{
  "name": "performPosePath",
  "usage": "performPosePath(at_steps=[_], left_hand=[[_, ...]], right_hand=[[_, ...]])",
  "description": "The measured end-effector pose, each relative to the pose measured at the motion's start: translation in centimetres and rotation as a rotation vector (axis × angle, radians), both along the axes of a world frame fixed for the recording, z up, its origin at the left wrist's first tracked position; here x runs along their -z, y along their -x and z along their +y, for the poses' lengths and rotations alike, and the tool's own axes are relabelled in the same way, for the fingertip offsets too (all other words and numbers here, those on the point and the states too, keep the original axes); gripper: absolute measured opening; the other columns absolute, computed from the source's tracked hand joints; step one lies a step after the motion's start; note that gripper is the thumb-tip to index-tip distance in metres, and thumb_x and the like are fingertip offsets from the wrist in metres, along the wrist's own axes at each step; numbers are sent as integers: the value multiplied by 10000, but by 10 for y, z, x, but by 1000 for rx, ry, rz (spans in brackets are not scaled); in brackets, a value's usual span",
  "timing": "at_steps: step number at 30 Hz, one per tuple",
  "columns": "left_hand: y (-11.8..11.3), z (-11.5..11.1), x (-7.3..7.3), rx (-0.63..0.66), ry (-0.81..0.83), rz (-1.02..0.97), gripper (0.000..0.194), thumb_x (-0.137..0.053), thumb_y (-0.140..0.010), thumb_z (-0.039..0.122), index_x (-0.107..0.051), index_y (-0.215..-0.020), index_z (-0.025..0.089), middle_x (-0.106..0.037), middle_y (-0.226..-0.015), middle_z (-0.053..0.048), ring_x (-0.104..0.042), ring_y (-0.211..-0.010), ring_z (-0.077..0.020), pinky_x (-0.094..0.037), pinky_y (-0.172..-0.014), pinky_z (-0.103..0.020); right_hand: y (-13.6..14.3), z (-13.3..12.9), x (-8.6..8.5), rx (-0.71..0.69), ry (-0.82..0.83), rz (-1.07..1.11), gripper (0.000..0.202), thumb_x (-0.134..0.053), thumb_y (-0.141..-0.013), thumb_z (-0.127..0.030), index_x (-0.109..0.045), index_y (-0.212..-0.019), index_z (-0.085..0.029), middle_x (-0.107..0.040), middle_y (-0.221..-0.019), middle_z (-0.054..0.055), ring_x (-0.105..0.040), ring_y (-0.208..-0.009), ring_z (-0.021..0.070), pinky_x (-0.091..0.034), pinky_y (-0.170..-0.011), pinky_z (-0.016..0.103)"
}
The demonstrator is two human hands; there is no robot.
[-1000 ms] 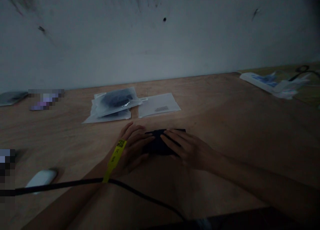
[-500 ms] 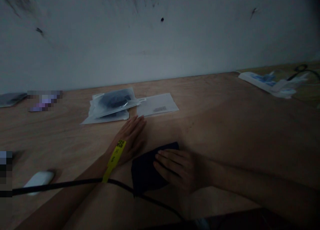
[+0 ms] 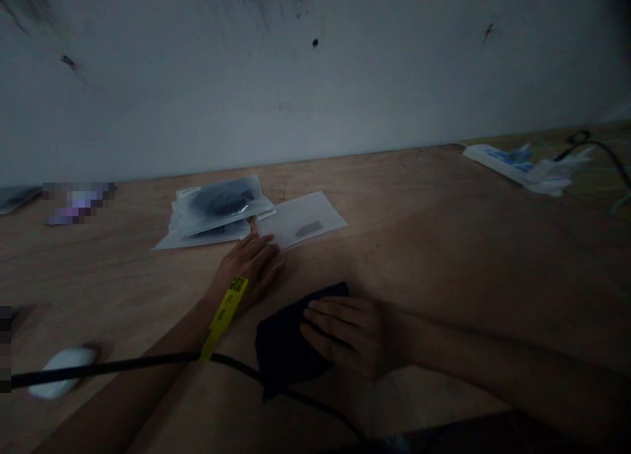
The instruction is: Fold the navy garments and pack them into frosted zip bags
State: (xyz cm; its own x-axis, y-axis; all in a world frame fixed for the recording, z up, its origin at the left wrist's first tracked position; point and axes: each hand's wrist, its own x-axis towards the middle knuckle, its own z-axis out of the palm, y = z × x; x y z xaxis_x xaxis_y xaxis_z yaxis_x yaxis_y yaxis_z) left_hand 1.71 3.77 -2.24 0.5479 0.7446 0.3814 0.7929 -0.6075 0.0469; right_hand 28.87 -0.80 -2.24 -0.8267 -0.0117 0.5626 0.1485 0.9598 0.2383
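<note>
The right hand (image 3: 345,336) is lying over a folded dark cloth (image 3: 286,352), its fingers stretching across the cloth's right part; this grip is staying flat and spread apart, not closing on the fabric. The cloth is resting on the wooden counter (image 3: 444,263), near its front edge and between the two forearms, with one corner pointing down toward the front. The left hand (image 3: 251,267) is reaching farther forward, its fingertips overlapping the near left corner of a white packet (image 3: 320,211) that is bearing a small grey printed patch. Whether the left grip is pinching that corner or only touching it, I cannot tell. Just left of the packet, translucent bags (image 3: 217,204) with dark contents are lying in an overlapping stack. A black cable (image 3: 133,363) carrying a yellow tag (image 3: 229,313) is crossing the view in front of the left forearm and running down past the cloth's lower corner. A white rounded object (image 3: 64,372) is sitting at the left, partly behind the cable. Toward the far right, a white and blue package (image 3: 507,165) is lying near a thin black cord (image 3: 601,148), and a pale wall (image 3: 296,106) is standing behind the counter.
</note>
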Motion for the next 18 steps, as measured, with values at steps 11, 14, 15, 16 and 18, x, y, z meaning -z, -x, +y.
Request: performPosePath(at_steps=[11,14,15,16,18], left_hand=[[-3,-4,-5,24,-7,-173,230,-526,-1003,404,-603,-972,190,-719,-854,-9,-704,-734,-143,-584,-714,-250],[-1,-8,-3,99,-62,-199,237,-555,-990,407,-635,-1026,187,-740,-898,-23,-722,-773,-151,-602,-790,-284],[-1,-8,-2,110,-33,-188,263,-561,-985,417,-641,-1084,188,-748,-958,-36,-730,-809,-161,-606,-806,-292],[-1,-9,0,116,3,-170,292,-562,-983,424,-640,-1143,193,-750,-1018,-45,-736,-844,-170,-609,-807,-295],[-1,-9,2,118,57,-130,313,-541,-994,405,-630,-1219,208,-748,-1091,-48,-743,-885,-183,-614,-787,-290]], right_hand=[[-1,-1,2,-10,25,40,290,-470,-958,-139,-698,-1126,-77,-750,-1078,142,-708,-1044,217,-609,-873,333],[-5,1,1,-11,58,-10,309,-475,-940,-167,-686,-1153,-92,-742,-1116,127,-697,-1072,222,-605,-880,346],[-7,2,1,-17,79,-36,338,-465,-938,-201,-675,-1180,-95,-735,-1140,124,-692,-1082,226,-602,-886,353],[-8,3,0,-24,101,-62,375,-452,-936,-235,-660,-1214,-94,-725,-1167,124,-686,-1094,230,-597,-899,360],[-11,6,0,-45,141,-112,437,-442,-935,-285,-623,-1275,-78,-700,-1221,140,-669,-1130,236,-580,-935,373]])
